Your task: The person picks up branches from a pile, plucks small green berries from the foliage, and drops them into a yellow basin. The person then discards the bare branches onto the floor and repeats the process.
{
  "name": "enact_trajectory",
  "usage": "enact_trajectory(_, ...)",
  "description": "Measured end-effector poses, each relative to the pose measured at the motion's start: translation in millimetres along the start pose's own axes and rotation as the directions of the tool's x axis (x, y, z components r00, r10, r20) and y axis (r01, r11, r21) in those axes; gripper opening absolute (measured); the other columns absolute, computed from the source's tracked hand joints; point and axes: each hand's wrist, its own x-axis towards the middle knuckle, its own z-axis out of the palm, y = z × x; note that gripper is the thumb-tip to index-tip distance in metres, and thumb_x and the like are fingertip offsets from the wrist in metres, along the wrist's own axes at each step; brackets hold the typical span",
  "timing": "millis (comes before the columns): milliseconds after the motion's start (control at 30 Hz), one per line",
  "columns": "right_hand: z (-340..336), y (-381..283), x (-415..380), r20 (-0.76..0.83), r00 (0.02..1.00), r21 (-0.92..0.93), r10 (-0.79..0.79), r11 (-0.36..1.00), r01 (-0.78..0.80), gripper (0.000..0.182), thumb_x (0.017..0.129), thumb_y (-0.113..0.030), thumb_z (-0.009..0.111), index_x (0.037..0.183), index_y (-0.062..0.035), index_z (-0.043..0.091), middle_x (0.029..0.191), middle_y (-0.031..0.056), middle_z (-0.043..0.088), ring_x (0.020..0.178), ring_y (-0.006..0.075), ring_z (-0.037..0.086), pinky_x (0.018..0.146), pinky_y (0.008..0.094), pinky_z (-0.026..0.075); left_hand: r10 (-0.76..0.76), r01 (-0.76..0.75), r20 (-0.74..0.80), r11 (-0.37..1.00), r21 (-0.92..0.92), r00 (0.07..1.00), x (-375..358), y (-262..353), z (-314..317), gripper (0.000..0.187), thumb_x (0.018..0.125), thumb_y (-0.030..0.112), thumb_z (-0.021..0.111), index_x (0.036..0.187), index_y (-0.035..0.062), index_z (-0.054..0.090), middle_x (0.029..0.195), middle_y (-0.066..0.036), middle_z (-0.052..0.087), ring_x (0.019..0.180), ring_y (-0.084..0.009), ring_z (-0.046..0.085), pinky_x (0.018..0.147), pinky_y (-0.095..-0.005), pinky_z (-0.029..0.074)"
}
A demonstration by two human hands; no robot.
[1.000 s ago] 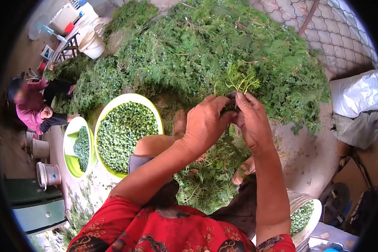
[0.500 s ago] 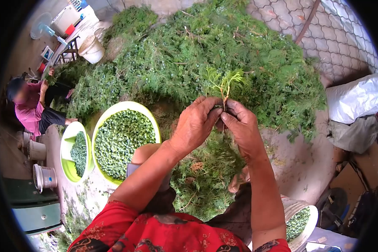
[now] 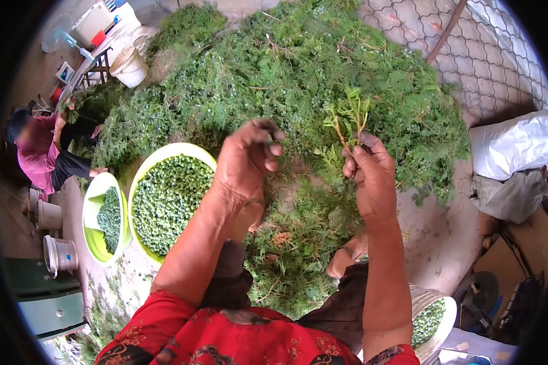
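My right hand [image 3: 370,167] pinches a small evergreen sprig [image 3: 341,129], with orange-brown stems and light green scaly leaves, between thumb and fingers. To the left, apart from the sprig, my left hand [image 3: 248,159] is raised with its fingers curled in and slightly blurred; what lies in them, if anything, is hidden. A large yellow-green tub [image 3: 141,176] full of small green seed cones [image 3: 175,198] stands left of my left forearm. Beyond both hands spreads a broad heap of cut evergreen branches [image 3: 298,67]. More cut greenery [image 3: 280,267] lies between my feet.
A second yellow-green tub [image 3: 90,219], partly filled, stands further left. At lower right is a white bucket [image 3: 447,325] with green cones. Another person [image 3: 39,146] sits at far left, holding greenery. White sacks [image 3: 517,146] lie at right; a whitish bucket [image 3: 129,68] stands upper left.
My hands have parted: the left has moved left and up, off the sprig. My right hand has shifted right and up with the sprig, which now tilts left.
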Motion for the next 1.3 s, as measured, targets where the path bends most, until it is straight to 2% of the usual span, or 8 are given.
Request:
enact_trajectory(100, -6, -1, 2, 0.036, 0.995, 0.294, 0.090, 0.951, -0.096, 0.018, 0.087, -0.002, 0.050, 0.105, 0.0010, 0.048, 0.084, 0.0142, 0.057, 0.064, 0.0136, 0.048, 0.056, 0.0263, 0.042, -0.249, 0.250, -0.027, 0.950, 0.187, 0.968, -4, -24, -2, 0.022, 0.082, 0.013, 0.057, 0.103, 0.0057, 0.053, 0.084, -0.003, 0.057, 0.064, -0.0105, 0.053, 0.046, -0.0200, 0.038)
enact_trajectory(233, -7, -3, 2, 0.105, 0.984, 0.391, 0.146, 0.903, -0.176, 0.019, 0.086, 0.000, 0.051, 0.106, -0.0006, 0.050, 0.087, 0.0114, 0.057, 0.065, 0.0141, 0.049, 0.057, 0.0267, 0.041, -0.094, 0.045, 0.071, 0.858, 0.512, 0.993, -11, -38, 13, 0.035, 0.085, 0.028, 0.063, 0.108, 0.0030, 0.054, 0.074, 0.000, 0.054, 0.058, -0.0046, 0.047, 0.045, -0.0182, 0.035)
enact_trajectory(667, -17, -1, 4, 0.201, 0.954, 0.518, 0.221, 0.803, -0.295, 0.021, 0.088, -0.001, 0.047, 0.108, 0.0006, 0.053, 0.088, 0.0094, 0.056, 0.065, 0.0119, 0.046, 0.058, 0.0257, 0.039, -0.130, 0.136, -0.046, 0.862, 0.489, 0.990, 0, -38, 15, 0.023, 0.089, 0.031, 0.056, 0.084, 0.0087, 0.055, 0.067, 0.003, 0.051, 0.047, -0.0033, 0.038, 0.039, -0.0175, 0.027)
enact_trajectory(800, -24, 2, 5, 0.127, 0.971, 0.535, 0.201, 0.811, -0.238, 0.018, 0.089, -0.001, 0.047, 0.105, -0.0013, 0.053, 0.087, 0.0095, 0.056, 0.066, 0.0124, 0.047, 0.058, 0.0257, 0.039, -0.016, 0.037, -0.252, 0.996, 0.080, 0.968, 14, -7, -16, 0.012, 0.090, 0.017, 0.047, 0.081, 0.0091, 0.051, 0.062, 0.004, 0.043, 0.046, -0.0048, 0.034, 0.035, -0.0188, 0.024)
enact_trajectory(1000, -19, 4, 7, -0.073, 0.967, 0.548, 0.244, 0.820, -0.165, 0.013, 0.089, 0.001, 0.047, 0.101, -0.0031, 0.050, 0.088, 0.0146, 0.058, 0.069, 0.0174, 0.054, 0.060, 0.0310, 0.047, -0.195, 0.158, 0.083, 0.930, 0.333, 0.977, -16, -24, 13, 0.012, 0.081, 0.006, 0.056, 0.091, 0.0008, 0.060, 0.077, -0.003, 0.058, 0.053, -0.0034, 0.045, 0.034, -0.0160, 0.027)
enact_trajectory(1100, -14, 10, 7, -0.084, 0.969, 0.540, 0.233, 0.828, -0.153, 0.014, 0.089, 0.000, 0.047, 0.103, -0.0030, 0.049, 0.091, 0.0151, 0.058, 0.072, 0.0190, 0.056, 0.063, 0.0310, 0.049, -0.160, 0.081, 0.129, 0.878, 0.473, 0.979, -16, -58, 13, 0.021, 0.080, 0.017, 0.068, 0.091, 0.0005, 0.061, 0.077, -0.003, 0.059, 0.057, -0.0043, 0.048, 0.040, -0.0185, 0.034)
enact_trajectory(1167, -9, 12, 5, -0.070, 0.975, 0.533, 0.213, 0.834, -0.144, 0.015, 0.089, 0.000, 0.046, 0.104, -0.0025, 0.049, 0.093, 0.0152, 0.058, 0.074, 0.0201, 0.057, 0.064, 0.0308, 0.050, 0.097, -0.281, 0.279, 0.583, 0.762, 0.956, -14, -70, 19, 0.034, 0.078, 0.030, 0.071, 0.091, -0.0001, 0.060, 0.075, -0.001, 0.059, 0.063, -0.0059, 0.048, 0.051, -0.0225, 0.039)
enact_trajectory(1300, 0, 16, 2, -0.005, 0.962, 0.520, 0.271, 0.823, -0.229, 0.012, 0.088, -0.001, 0.049, 0.100, -0.0042, 0.049, 0.089, 0.0137, 0.059, 0.072, 0.0189, 0.058, 0.062, 0.0300, 0.050, 0.099, -0.299, 0.292, 0.524, 0.798, 0.951, -9, -77, 24, 0.037, 0.079, 0.030, 0.070, 0.080, -0.0038, 0.055, 0.062, -0.004, 0.052, 0.058, -0.0092, 0.042, 0.050, -0.0292, 0.037)
